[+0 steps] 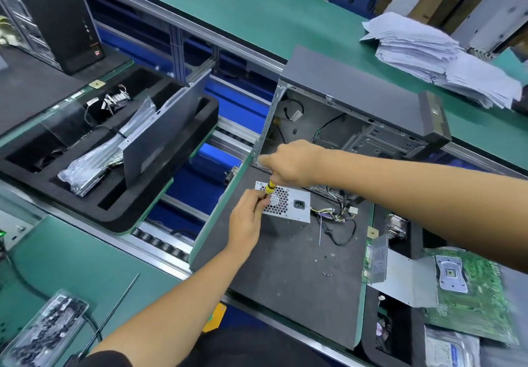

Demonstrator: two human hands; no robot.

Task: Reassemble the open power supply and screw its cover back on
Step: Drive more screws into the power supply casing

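The silver power supply [294, 205] stands on the dark mat [285, 266], its honeycomb fan grille and black socket facing up, its bundle of wires [334, 213] trailing to the right. My right hand [288, 163] grips the top of a yellow and black screwdriver [270, 187] held upright over the supply's near-left corner. My left hand [247, 218] pinches the screwdriver's lower shaft at the grille's left edge. The tip is hidden by my fingers. Several small loose screws [325, 265] lie on the mat in front of the supply.
An open grey computer case [357, 92] stands right behind the supply. A green motherboard [471, 289] and a grey metal plate [400, 278] lie at the right. A black foam tray [108, 149] with bagged parts and a panel sits left. Paper stack [434, 55] far right.
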